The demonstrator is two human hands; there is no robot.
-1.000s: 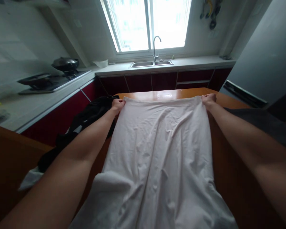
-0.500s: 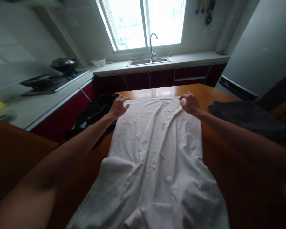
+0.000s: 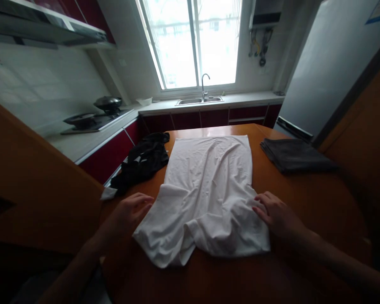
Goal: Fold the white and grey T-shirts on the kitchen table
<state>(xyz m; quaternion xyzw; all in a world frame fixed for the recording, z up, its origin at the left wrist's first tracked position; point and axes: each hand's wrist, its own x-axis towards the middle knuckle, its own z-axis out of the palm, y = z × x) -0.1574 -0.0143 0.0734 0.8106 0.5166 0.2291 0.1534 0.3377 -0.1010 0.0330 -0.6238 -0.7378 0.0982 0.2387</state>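
Observation:
A white T-shirt (image 3: 205,181) lies spread and wrinkled on the wooden table, its straight hem at the far end and its wider sleeve part near me. My left hand (image 3: 133,210) hovers just left of the near sleeve, fingers loosely apart, holding nothing. On the other side, my right hand (image 3: 277,213) is at the shirt's right edge with thumb and fingers apart; its fingertips overlap the fabric, and whether they touch it I cannot tell. The shirt's near edge is folded and uneven.
Black clothing (image 3: 144,158) lies crumpled at the left table edge. A folded dark grey cloth (image 3: 296,155) sits on the right of the wooden table (image 3: 304,194). Beyond are a sink (image 3: 190,101), a stove with pans (image 3: 82,120) and a fridge (image 3: 323,71).
Both hands have left the shirt's far hem and come back toward me, to either side of its near part. The view has tilted up and drawn back, showing the shirt's near edge.

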